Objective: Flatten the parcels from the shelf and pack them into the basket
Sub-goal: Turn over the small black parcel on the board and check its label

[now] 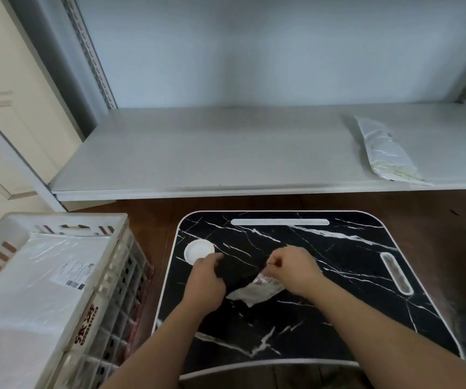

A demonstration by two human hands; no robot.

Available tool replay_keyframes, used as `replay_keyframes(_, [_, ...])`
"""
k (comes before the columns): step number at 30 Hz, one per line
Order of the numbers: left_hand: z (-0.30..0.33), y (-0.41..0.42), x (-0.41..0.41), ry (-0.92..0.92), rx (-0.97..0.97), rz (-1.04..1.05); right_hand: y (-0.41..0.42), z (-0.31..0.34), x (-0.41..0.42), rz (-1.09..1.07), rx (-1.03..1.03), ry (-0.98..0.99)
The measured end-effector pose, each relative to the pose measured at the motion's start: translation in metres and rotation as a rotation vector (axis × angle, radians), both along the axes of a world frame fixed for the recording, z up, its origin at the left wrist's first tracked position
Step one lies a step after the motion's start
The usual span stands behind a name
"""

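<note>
A small black parcel (239, 272) with a grey underside and a white label lies crumpled on the black marble-pattern lap table (324, 318). My left hand (206, 272) grips its left edge. My right hand (293, 269) pinches its right edge by the label. A white parcel (385, 153) lies at the right end of the white shelf (198, 153). The white slatted basket (108, 276) stands at the left and holds a flat white parcel (52, 273) with a barcode label.
A round white recess (199, 250) sits in the table's far left corner, a long slot (279, 222) along its far edge and an oval slot (396, 272) at its right. Brown floor surrounds the table. A cream door (7, 113) stands at the left.
</note>
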State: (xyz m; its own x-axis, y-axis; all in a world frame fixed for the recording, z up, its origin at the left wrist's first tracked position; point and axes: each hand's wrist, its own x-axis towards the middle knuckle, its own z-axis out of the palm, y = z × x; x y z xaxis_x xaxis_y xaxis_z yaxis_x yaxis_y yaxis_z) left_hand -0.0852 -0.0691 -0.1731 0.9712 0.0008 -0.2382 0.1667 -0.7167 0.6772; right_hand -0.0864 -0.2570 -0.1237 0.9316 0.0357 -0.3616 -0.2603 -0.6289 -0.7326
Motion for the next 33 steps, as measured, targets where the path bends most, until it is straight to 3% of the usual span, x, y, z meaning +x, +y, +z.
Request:
replay_keyframes(1, [0.008,0.001,0.001,-0.011,0.006,-0.024,0.002,0.007,0.002,0.042,-0.066,-0.052])
replay_keyframes(4, [0.033,0.002,-0.002,0.036,-0.066,-0.188,0.006,0.032,0.007,0.130,0.115,-0.077])
replay_keyframes(6, [0.047,-0.003,-0.005,0.112,-0.121,-0.302,0.007,0.046,0.010,0.185,0.123,-0.074])
replay_keyframes(9, [0.060,-0.005,-0.011,0.142,-0.190,-0.276,0.007,0.057,0.011,0.217,0.136,-0.086])
replay_keyframes(11, [0.065,-0.003,-0.014,0.202,-0.307,-0.242,0.006,0.061,0.012,0.143,0.130,-0.174])
replay_keyframes(14, [0.069,0.000,-0.021,0.264,-0.514,-0.173,0.006,0.059,0.007,-0.211,0.085,-0.322])
replay_keyframes(17, [0.071,-0.002,-0.024,0.186,-0.608,0.099,0.011,0.052,-0.009,-0.492,0.279,-0.024])
replay_keyframes(20, [0.066,-0.007,-0.023,0.117,-0.522,0.390,0.027,0.037,-0.030,-0.484,0.538,0.303])
replay_keyframes(22, [0.062,-0.006,-0.024,0.211,-0.614,0.483,0.037,0.028,-0.040,-0.457,0.623,0.387])
replay_keyframes(25, [0.059,-0.002,-0.031,0.452,-0.803,0.417,0.046,0.015,-0.044,-0.449,0.652,0.433])
replay_keyframes(30, [0.057,0.014,-0.032,0.425,-1.133,0.311,0.030,0.020,-0.037,-0.443,0.812,0.376])
replay_keyframes(31, [0.058,0.016,-0.032,0.449,-1.151,0.295,0.026,0.022,-0.037,-0.413,0.838,0.361])
replay_keyframes(33, [0.061,0.012,-0.040,0.493,-0.898,0.225,0.022,0.019,-0.040,-0.351,0.685,0.363])
